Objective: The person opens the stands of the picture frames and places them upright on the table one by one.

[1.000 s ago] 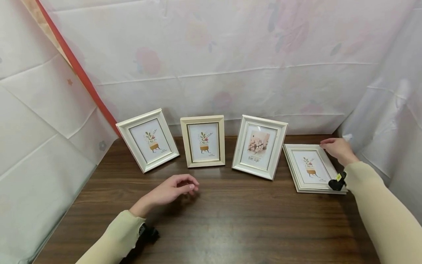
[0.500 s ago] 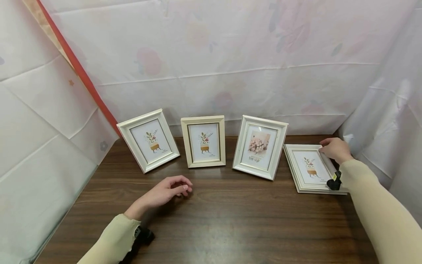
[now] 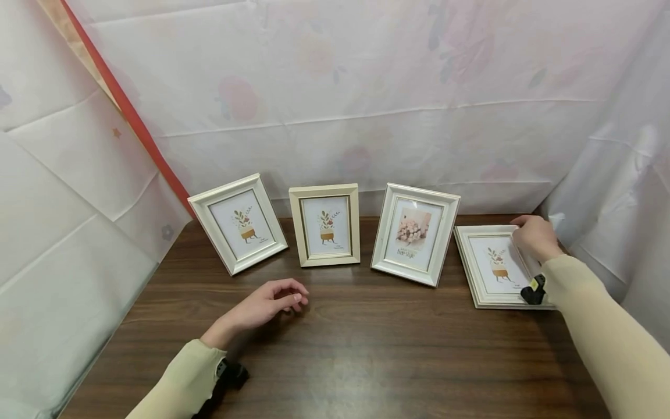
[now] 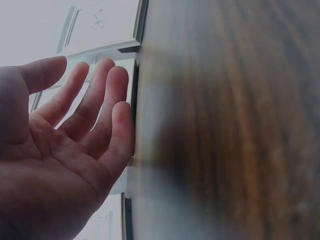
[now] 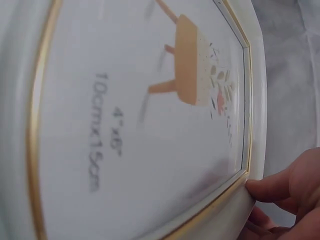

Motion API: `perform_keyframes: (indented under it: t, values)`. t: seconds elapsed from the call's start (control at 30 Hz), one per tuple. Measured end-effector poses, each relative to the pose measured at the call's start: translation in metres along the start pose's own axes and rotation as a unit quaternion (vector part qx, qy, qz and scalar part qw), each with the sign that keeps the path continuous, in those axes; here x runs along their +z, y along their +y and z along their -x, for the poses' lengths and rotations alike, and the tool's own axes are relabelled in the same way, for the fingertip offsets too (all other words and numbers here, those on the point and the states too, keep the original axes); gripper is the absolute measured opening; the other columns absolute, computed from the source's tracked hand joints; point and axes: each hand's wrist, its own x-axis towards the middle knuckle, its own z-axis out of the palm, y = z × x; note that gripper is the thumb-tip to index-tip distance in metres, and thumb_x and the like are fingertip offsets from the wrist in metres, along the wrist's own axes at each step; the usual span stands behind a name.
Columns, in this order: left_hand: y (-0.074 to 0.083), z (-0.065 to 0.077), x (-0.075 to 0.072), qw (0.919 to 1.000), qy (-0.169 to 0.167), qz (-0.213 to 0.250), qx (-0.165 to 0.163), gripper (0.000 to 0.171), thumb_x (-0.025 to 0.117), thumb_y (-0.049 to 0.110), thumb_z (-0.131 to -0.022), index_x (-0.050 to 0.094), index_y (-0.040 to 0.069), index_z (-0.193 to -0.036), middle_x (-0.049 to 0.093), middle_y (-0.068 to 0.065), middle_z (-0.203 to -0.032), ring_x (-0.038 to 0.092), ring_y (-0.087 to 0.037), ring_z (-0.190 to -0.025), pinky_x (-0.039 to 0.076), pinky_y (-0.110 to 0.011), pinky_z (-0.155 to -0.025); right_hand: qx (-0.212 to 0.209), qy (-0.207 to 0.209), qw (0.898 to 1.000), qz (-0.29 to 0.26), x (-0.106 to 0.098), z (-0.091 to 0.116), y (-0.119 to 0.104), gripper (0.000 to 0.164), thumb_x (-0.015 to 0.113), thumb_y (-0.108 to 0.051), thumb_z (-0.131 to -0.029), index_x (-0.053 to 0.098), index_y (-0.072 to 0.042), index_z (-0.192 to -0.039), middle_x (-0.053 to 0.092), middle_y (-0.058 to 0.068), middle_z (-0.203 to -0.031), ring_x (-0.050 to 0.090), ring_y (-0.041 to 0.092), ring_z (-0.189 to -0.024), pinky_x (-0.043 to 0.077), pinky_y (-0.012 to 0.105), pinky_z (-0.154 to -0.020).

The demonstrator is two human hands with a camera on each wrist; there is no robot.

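At the right of the table lies a white picture frame (image 3: 497, 265) with a potted-plant print, seemingly stacked on another frame whose edge shows beneath. My right hand (image 3: 536, 237) grips its far right corner. In the right wrist view the thumb (image 5: 270, 186) presses on the white border and the other fingers curl under the edge. My left hand (image 3: 267, 304) hovers or rests over the table, fingers loosely bent, holding nothing. Nearest to it stands a cream picture frame (image 3: 354, 233), upright behind the fingers. The left wrist view shows the palm (image 4: 55, 160) turned up and bare.
A tilted white frame (image 3: 220, 233) with the same plant print stands at the left. Between the cream frame and the stack stands another white frame (image 3: 378, 238), with a flower photo. Pale curtains (image 3: 335, 116) hang behind the brown wooden table (image 3: 366, 349).
My right hand has closed around the corner of the lying frame, whose far edge looks slightly raised. My left hand has drawn back a little to the left.
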Motion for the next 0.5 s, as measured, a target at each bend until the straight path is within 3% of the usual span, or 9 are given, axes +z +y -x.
perform_keyframes:
  t: [0.1,0.3,0.5]
  values:
    - [0.000,0.000,0.005,1.0000,-0.006,-0.001,0.005,0.026,0.053,0.022,-0.105,0.063,0.002,-0.119,0.068,-0.012,-0.109,0.065,-0.031,-0.094,0.055,-0.039,-0.073,-0.014,0.011,1.000,-0.018,-0.006,0.005,0.000,0.041,0.041,-0.003,-0.091,0.052,0.011,-0.128,0.051,0.035,-0.121,0.050,0.045,-0.097,0.043,0.049,-0.073]
    - [0.002,-0.002,0.012,0.9998,-0.017,0.009,0.003,0.024,0.054,0.021,-0.105,0.063,0.003,-0.118,0.068,-0.011,-0.108,0.064,-0.029,-0.094,0.055,-0.037,-0.074,-0.014,0.036,0.998,-0.047,-0.016,0.015,-0.001,0.041,0.044,-0.006,-0.092,0.049,0.010,-0.130,0.048,0.033,-0.123,0.048,0.045,-0.103,0.043,0.051,-0.078]
    - [0.005,-0.003,0.013,0.9997,-0.021,0.011,0.007,0.026,0.052,0.023,-0.105,0.063,0.003,-0.119,0.068,-0.009,-0.109,0.065,-0.028,-0.094,0.055,-0.040,-0.076,-0.005,0.057,0.996,-0.067,-0.025,0.026,-0.004,0.038,0.047,-0.012,-0.098,0.050,0.007,-0.130,0.052,0.033,-0.121,0.051,0.043,-0.101,0.044,0.038,-0.067]
